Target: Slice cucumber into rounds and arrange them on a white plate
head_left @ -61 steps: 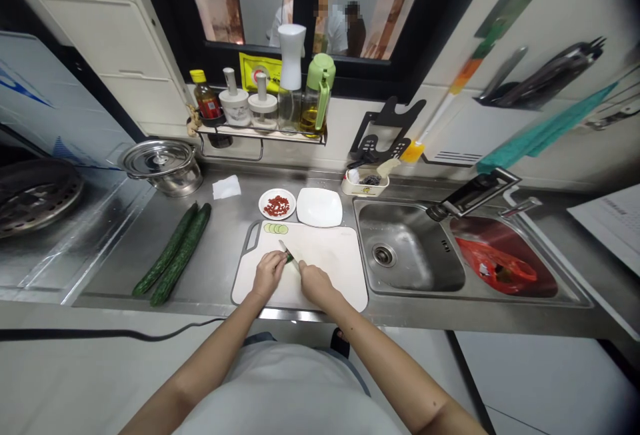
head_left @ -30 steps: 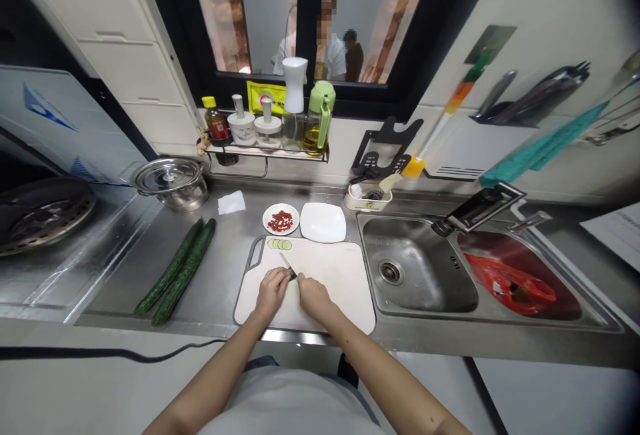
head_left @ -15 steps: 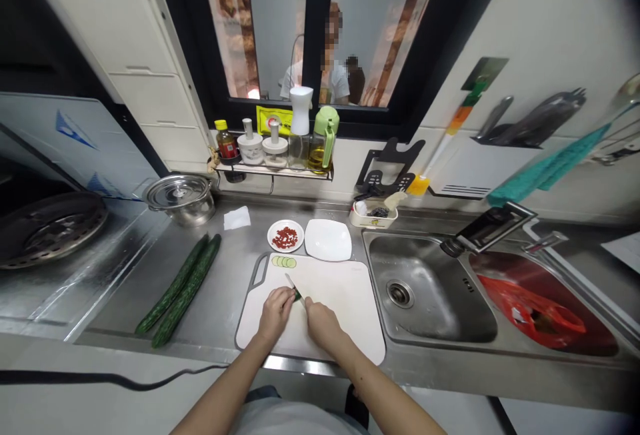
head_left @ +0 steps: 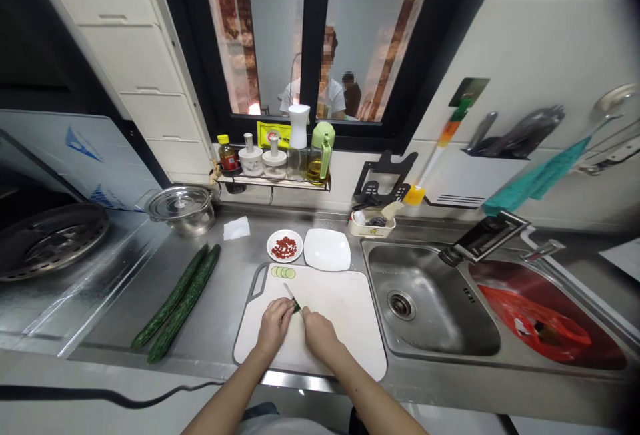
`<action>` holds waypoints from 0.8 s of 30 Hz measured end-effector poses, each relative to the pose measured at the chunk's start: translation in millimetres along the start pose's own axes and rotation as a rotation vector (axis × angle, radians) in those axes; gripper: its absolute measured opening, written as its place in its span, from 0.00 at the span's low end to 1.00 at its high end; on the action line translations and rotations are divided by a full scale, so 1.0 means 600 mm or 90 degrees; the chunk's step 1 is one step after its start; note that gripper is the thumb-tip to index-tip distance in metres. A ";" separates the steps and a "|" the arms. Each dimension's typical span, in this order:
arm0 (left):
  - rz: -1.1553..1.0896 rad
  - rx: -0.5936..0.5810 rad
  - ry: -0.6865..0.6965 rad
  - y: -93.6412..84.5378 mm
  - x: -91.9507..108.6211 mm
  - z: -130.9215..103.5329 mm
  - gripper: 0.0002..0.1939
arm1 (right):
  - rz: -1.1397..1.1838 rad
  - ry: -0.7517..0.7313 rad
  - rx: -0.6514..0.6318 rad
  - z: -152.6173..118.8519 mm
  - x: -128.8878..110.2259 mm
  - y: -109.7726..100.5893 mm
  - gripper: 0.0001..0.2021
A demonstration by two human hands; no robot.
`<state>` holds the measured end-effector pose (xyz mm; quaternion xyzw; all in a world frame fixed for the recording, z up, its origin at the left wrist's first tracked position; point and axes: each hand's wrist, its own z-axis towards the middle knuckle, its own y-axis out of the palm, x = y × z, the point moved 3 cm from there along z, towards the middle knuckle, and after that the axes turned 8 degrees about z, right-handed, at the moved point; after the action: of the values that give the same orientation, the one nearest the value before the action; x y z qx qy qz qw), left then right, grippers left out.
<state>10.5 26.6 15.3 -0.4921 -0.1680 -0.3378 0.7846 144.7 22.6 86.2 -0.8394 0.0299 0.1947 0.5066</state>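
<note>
While the left hand point(head_left: 273, 326) pinches a small dark-green piece of cucumber point(head_left: 297, 306) in its bent fingers, the right hand point(head_left: 323, 336) has its fingers curled round the hidden handle of a slim knife with a silver blade point(head_left: 289, 290). The piece sits at the left fingertips, so that hand is nearer; its long axis is mostly covered. The blade slants away and leftward beside it, contact too small to tell. Beneath is a white, grey-edged rectangular cutting board point(head_left: 345, 328); farther out lie round pale-green cucumber slices point(head_left: 283, 273) and, left on the grey metal surface point(head_left: 115, 288), two long dark-green cucumbers point(head_left: 187, 304)
</note>
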 end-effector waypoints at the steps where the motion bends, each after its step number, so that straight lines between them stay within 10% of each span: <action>1: 0.000 -0.001 -0.001 0.000 0.001 0.000 0.10 | 0.003 0.001 0.000 -0.001 -0.001 -0.002 0.20; 24: -0.003 -0.019 -0.013 0.010 -0.012 -0.003 0.11 | 0.014 0.016 0.038 0.017 -0.012 0.007 0.19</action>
<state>9.4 29.3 6.5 -0.5068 -0.1721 -0.3373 0.7744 134.3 28.7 81.0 -0.8258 0.0513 0.1888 0.5289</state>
